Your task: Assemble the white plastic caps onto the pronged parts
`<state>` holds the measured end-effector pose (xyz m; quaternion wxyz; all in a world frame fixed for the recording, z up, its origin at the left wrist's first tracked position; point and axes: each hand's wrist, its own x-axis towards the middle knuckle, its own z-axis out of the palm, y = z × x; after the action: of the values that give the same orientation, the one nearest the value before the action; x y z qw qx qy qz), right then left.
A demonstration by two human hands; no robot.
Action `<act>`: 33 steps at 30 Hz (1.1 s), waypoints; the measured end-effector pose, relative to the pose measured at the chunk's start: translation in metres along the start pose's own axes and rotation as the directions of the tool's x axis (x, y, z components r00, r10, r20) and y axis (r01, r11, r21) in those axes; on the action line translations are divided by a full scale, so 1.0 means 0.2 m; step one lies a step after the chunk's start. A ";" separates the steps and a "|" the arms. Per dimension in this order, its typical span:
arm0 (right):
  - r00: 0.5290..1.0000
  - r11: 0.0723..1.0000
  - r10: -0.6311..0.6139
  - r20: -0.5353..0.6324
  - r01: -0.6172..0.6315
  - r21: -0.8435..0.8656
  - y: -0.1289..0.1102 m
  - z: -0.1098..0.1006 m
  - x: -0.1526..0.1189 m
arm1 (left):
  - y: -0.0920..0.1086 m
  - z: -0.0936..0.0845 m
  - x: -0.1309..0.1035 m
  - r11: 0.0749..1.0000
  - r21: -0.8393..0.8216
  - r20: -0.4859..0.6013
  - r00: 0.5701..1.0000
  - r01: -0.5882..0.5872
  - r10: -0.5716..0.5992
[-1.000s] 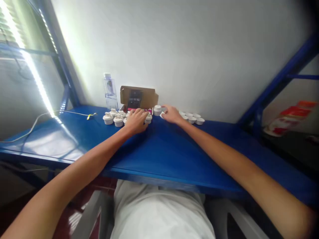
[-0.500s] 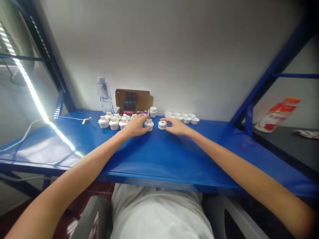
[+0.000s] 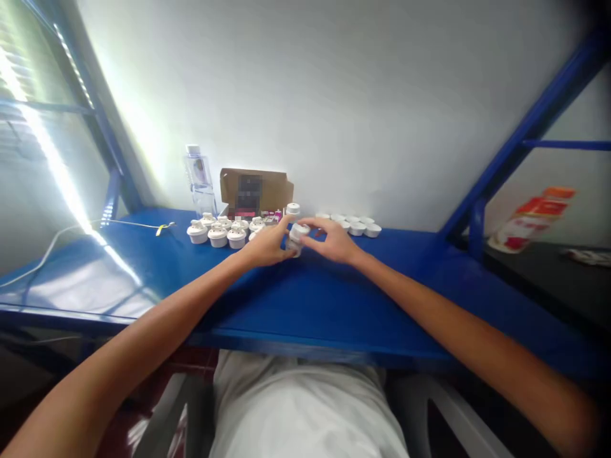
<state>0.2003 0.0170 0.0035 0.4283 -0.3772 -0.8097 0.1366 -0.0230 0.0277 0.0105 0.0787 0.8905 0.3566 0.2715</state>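
Observation:
Near the middle of the blue table, my left hand (image 3: 271, 245) is closed around a white base piece (image 3: 294, 248). My right hand (image 3: 331, 239) pinches a white round cap (image 3: 299, 231), tilted on or just above that piece; whether they touch cannot be made out. Several white pots with knobbed tops (image 3: 218, 235) stand in rows left of my left hand. Beyond my right hand are several white round cups (image 3: 356, 228), partly hidden by it. One more white capped piece (image 3: 293, 208) stands behind my hands.
An open cardboard box (image 3: 279, 186) and a clear bottle (image 3: 200, 181) stand at the back by the wall. A white cable (image 3: 128, 224) runs across the left side of the table (image 3: 305, 305). At the far right, a red and white package (image 3: 532, 219) lies on a dark surface.
My right hand has moved left with the white cap, bringing it to the piece in my left hand. My left hand and its piece have shifted slightly right.

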 end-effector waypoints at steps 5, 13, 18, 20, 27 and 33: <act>0.993 0.999 -0.009 0.119 0.005 0.034 -0.02 0.05 -0.03 | 0.01 0.03 -0.01 0.996 -0.076 0.033 0.999 0.039 -0.036; 0.989 0.957 0.075 0.128 -0.107 0.268 0.03 0.01 -0.02 | -0.02 0.04 0.00 0.879 -0.465 0.029 0.994 0.105 -0.104; 0.992 0.945 0.058 0.114 -0.091 0.315 0.04 -0.01 -0.03 | -0.01 -0.01 0.01 0.679 -0.710 0.090 0.980 0.189 -0.179; 0.998 0.949 0.004 0.059 -0.022 0.315 0.03 -0.01 -0.04 | 0.00 -0.04 0.01 0.594 -0.774 0.139 0.974 0.218 -0.177; 0.963 0.953 -0.268 -0.026 0.269 0.140 0.00 -0.01 -0.05 | 0.01 -0.06 -0.01 0.379 -0.842 0.312 0.919 0.384 -0.239; 0.964 0.961 -0.263 -0.029 0.265 0.080 -0.03 -0.01 -0.07 | 0.03 -0.04 -0.01 0.375 -0.838 0.311 0.911 0.397 -0.271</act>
<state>0.2037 0.0025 0.0004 0.4654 -0.2491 -0.8424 0.1084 -0.0250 0.0219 0.0174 0.6055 0.6399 0.3285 0.3405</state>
